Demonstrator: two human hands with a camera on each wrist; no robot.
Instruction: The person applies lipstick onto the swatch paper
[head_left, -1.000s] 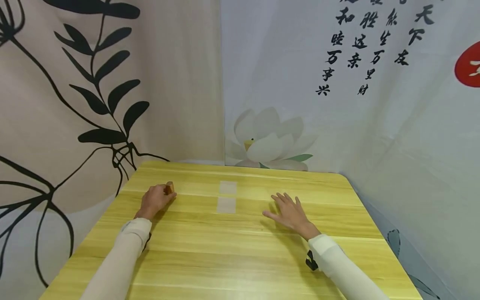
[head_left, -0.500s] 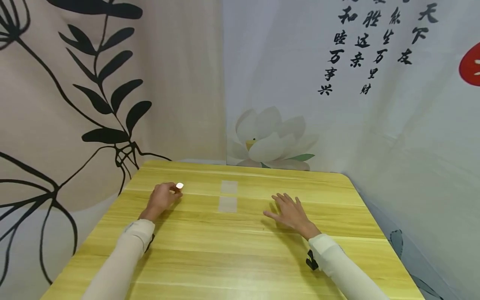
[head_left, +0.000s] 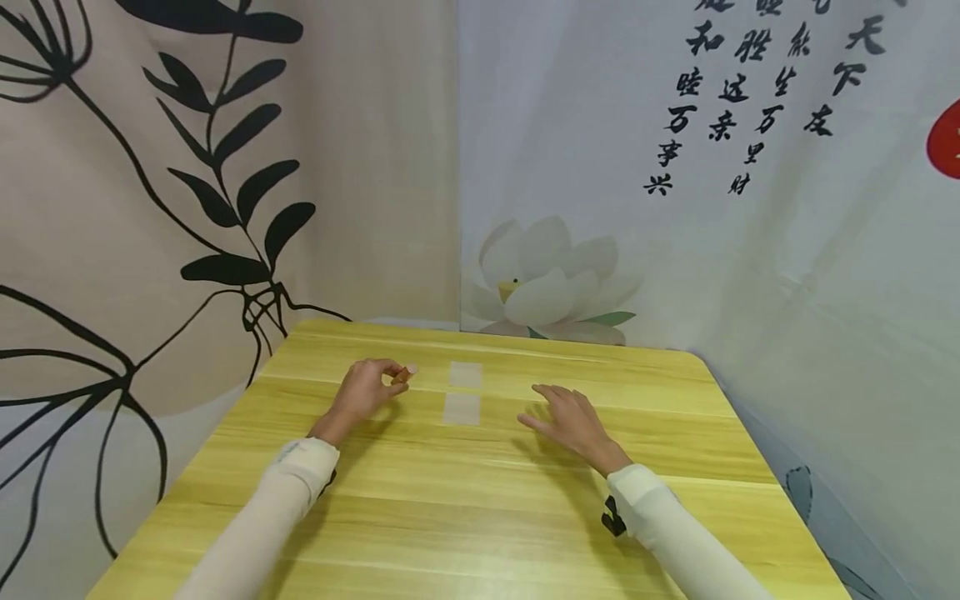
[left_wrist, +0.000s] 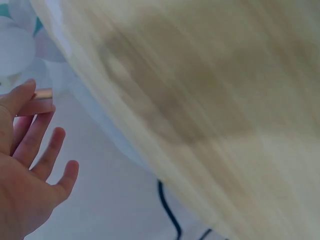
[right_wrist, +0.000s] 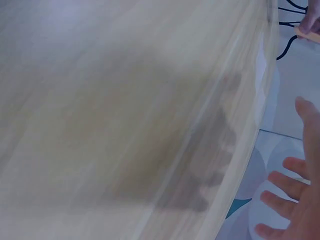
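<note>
My left hand [head_left: 363, 390] pinches a small orange-brown block [head_left: 406, 374] between thumb and fingers, above the table and left of two pale squares. In the left wrist view the block [left_wrist: 41, 106] looks like a flat-sided piece with a shiny edge; the thumb lies over it, and the ring and little fingers stand free. My right hand [head_left: 573, 422] hovers over the table right of the squares, fingers spread and holding nothing. The right wrist view catches its fingers at the right edge, with part of the block [right_wrist: 307, 35] in the other hand at the top corner.
Two pale squares, a far one [head_left: 466, 374] and a near one [head_left: 462, 408], lie on the yellow wood-grain table [head_left: 450, 517]. A printed cloth [head_left: 382, 167] with plants, a lotus and writing hangs behind the table's far edge.
My left hand has carried the block rightward, closer to the pale squares, and the block has tilted in the fingers. My right hand has shifted slightly left, still holding nothing.
</note>
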